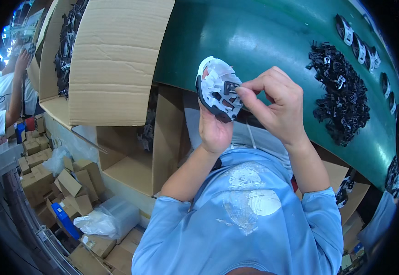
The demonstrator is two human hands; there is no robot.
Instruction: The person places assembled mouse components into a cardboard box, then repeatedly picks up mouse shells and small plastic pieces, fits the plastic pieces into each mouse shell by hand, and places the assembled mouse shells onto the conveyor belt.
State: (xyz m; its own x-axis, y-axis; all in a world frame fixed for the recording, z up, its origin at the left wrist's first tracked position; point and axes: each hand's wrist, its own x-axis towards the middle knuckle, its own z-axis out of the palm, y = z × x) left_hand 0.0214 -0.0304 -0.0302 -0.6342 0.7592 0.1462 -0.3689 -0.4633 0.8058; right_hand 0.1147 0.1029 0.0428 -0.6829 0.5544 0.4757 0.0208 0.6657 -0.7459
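An oval white plastic shell with a black rim and several cut-outs (218,75) rests upright in my left hand (214,132), whose fingers are mostly hidden behind it. My right hand (277,103) has thumb and forefinger pinched together at the shell's right side. Between those fingertips and the shell's face sits a small black plastic clip (230,88). It touches the shell; whether it is fastened there I cannot tell. On the green table to the right of my hands lies a heap of similar small black clips (339,91).
Several black-and-white round parts (344,30) line the table's (263,36) far right edge. A large cardboard box (117,59) of dark parts stands at left, with another open box (131,172) below it. Cartons (76,183) and plastic bags cover the floor. Another person (2,96) works far left.
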